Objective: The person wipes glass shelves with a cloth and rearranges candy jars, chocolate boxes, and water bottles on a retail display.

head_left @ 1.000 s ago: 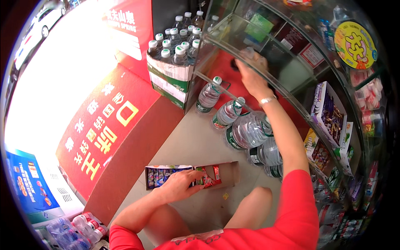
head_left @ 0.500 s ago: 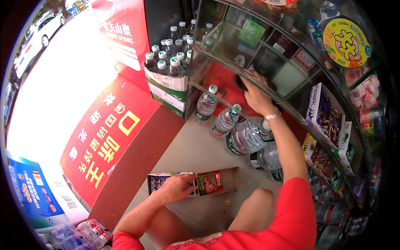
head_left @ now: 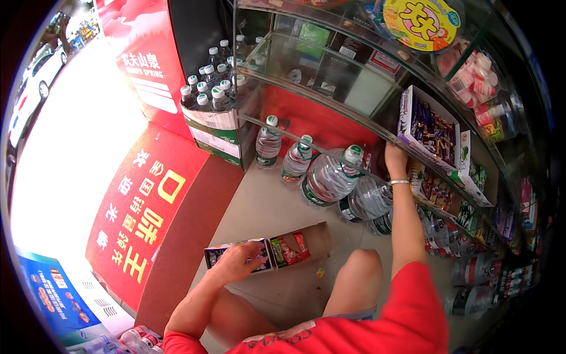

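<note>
My left hand point(head_left: 239, 261) lies over an open box of small wrapped candies point(head_left: 219, 255), its fingers curled across the box by the inner edge. Joined to its right side on the floor is an open carton point(head_left: 321, 241) with red and green packets point(head_left: 290, 249) in it. My right arm is stretched out, and my right hand point(head_left: 395, 158) reaches into the glass display case under a shelf. Its fingers are hidden by the shelf edge; a dark thing beside them is too unclear to name. Nearest to it is a white-and-purple box of wrapped sweets point(head_left: 430, 127).
Large water bottles point(head_left: 330, 177) stand on the floor along the glass case point(head_left: 330, 100). A carton of small water bottles point(head_left: 212, 127) is at the back left. A red sloping step point(head_left: 141, 218) borders the left. More bottles point(head_left: 471, 283) lie at the right.
My right hand has moved right along the case, from above the red lining to beside the sweets boxes. My left hand stays on the candy box. The whole view has shifted.
</note>
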`<state>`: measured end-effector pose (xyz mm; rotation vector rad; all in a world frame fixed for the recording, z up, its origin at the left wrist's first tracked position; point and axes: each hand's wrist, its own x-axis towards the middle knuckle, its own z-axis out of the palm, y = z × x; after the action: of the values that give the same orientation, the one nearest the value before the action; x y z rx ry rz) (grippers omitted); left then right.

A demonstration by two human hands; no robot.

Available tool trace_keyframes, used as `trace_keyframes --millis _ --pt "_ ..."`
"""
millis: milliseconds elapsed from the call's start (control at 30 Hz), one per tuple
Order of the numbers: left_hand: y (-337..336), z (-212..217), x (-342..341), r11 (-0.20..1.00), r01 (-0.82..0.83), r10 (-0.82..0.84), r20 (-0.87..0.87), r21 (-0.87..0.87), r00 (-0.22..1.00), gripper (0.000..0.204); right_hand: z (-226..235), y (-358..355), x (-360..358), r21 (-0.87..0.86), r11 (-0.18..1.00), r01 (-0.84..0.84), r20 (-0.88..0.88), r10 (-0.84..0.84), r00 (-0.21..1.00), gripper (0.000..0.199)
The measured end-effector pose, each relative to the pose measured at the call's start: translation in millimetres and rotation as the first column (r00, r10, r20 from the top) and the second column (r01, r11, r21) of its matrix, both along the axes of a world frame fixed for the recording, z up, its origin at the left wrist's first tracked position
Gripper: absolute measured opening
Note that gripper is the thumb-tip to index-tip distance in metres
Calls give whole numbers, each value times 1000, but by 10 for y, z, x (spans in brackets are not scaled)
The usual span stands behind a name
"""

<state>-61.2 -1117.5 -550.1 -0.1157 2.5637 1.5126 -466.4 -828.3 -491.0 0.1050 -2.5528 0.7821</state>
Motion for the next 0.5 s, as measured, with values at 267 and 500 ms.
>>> trace_keyframes --millis 267,500 --pt "49 -33 59 998 -8 14 82 -66 997 38 68 -496 -36 -836 -524 162 -61 381 922 34" --pt "77 29 190 993 -29 43 126 -110 991 40 291 -1553 -83 -809 -549 212 -146 536 831 34"
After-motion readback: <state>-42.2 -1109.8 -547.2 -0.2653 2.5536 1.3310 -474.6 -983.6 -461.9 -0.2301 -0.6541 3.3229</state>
